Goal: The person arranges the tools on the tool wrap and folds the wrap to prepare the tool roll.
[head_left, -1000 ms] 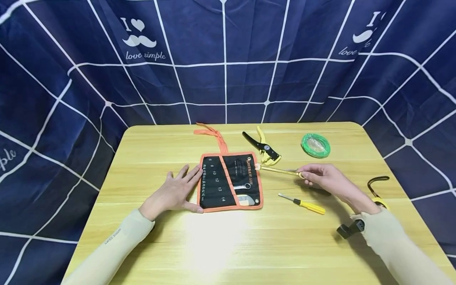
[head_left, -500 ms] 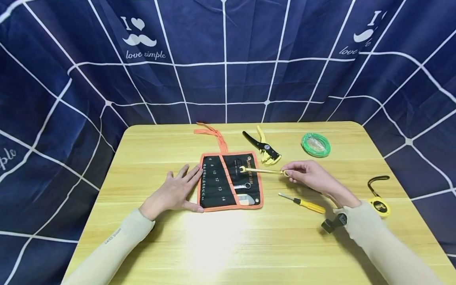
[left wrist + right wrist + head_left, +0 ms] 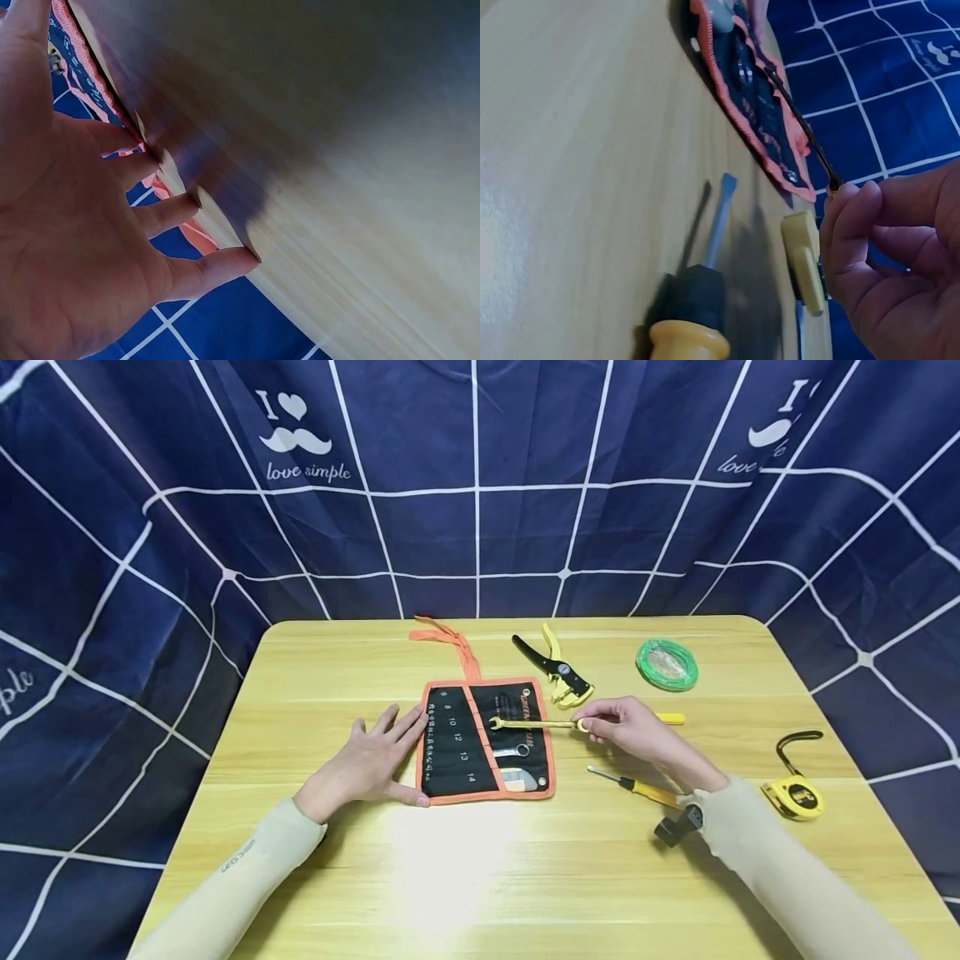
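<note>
Pouch (image 3: 444,739) on bench (image 3: 352,885); silver wrench (image 3: 510,752) in one pocket. Right hand (image 3: 624,727): fingers pinch gold wrench (image 3: 534,724) by one end, other end over pouch. Left hand (image 3: 369,763): fingers spread, touching pouch edge.

Curtained-off tabletop workspace, wider room unclear: wood-grain table (image 3: 337,668), blue grid-print curtain (image 3: 420,535) around, tool pouch (image 3: 461,756), wrench (image 3: 536,724).

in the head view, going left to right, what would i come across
Left hand → tool pouch → black-and-yellow pliers → green coil → yellow tape measure. Left out, since they overlap others across the view: wrench, right hand, screwdriver.
</note>
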Available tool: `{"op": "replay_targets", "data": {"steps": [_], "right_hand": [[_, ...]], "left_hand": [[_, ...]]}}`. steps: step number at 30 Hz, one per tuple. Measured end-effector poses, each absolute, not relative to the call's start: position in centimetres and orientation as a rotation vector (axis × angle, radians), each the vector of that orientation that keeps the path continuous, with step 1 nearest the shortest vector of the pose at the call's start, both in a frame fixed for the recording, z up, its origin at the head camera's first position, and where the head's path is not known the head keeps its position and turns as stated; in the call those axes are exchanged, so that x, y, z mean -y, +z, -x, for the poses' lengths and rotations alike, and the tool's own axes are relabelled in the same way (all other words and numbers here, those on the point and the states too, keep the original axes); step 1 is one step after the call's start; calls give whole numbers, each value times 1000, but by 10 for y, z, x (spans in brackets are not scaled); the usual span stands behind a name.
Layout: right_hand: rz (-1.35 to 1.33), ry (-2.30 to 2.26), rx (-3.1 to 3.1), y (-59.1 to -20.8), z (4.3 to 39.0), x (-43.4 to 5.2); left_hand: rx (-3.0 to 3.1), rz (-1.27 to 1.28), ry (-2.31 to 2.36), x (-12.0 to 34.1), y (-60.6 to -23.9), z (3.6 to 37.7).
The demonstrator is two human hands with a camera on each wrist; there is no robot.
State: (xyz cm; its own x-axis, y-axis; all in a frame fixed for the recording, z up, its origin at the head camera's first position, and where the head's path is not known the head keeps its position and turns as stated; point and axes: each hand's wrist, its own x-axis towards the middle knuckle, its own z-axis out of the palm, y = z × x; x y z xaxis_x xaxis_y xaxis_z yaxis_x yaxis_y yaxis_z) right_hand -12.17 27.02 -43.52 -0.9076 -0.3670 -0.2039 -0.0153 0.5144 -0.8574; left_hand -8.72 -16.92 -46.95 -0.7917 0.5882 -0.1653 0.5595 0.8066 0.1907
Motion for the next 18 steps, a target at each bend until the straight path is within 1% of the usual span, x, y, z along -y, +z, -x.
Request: {"op": "replay_targets", "data": {"steps": [10, 18], "right_hand": [[251, -1297, -2366, -441, 129, -262], [288, -1307, -2272, -439, 130, -268]], "left_hand": [[-2774, -883, 195, 169, -469, 86], [-2779, -885, 185, 169, -468, 86]]}}
